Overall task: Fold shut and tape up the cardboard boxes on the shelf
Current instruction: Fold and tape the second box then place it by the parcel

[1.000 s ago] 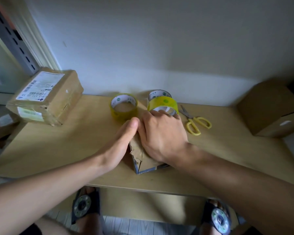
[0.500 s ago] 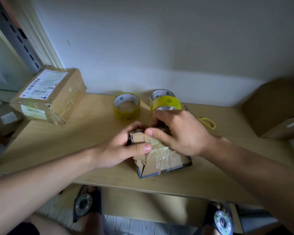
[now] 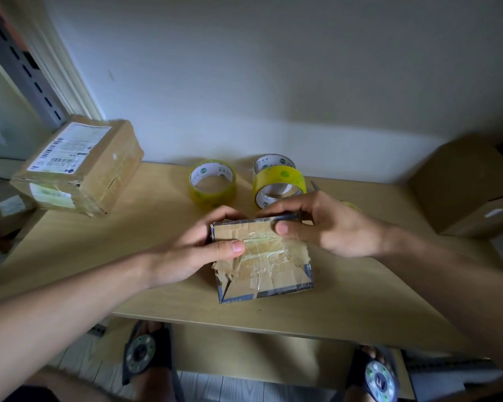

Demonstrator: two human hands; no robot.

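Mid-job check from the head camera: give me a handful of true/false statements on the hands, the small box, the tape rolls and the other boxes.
1. Both the left hand and the right hand hold the small cardboard box. True.
2. The box's top flaps stand open. False: they are folded flat under wrinkled old tape.
3. Three tape rolls sit on the shelf. False: two, a flat roll and a tilted roll.
4. A labelled box sits at far left. True.
5. The right hand holds a tape roll. False: its grip is on the box's far edge.

Shipping label [image 3: 70, 148] on a box (print too small) is unreadable.
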